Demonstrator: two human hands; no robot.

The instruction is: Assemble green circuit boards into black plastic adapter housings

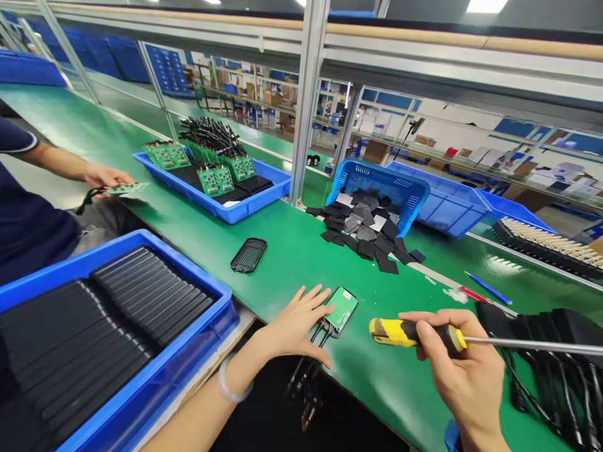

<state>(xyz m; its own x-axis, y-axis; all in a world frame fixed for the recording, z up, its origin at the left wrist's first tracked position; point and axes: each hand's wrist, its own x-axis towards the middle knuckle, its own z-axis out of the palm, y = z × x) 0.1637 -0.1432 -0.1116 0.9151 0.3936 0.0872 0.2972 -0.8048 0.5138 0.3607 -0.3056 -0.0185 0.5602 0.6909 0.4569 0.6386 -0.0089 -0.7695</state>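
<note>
Screwdriver points right, gripped in the curled right hand. The left hand reaches in, spread wide, at the edge of the green board on the table.

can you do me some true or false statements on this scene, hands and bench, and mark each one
1. The right hand holds a yellow-and-black screwdriver. True.
2. The left hand is clenched in a fist. False: it is open, with the fingers spread, next to a green circuit board.
3. A blue pen lies to the right of the pile of dark flat pieces. True.
4. The blue basket stands upright. False: it is tipped over, with the dark flat pieces spread in front of its opening.
5. The co-worker's hand at the left is holding a pair of scissors. False: it holds a circuit board with dark wires.
</note>
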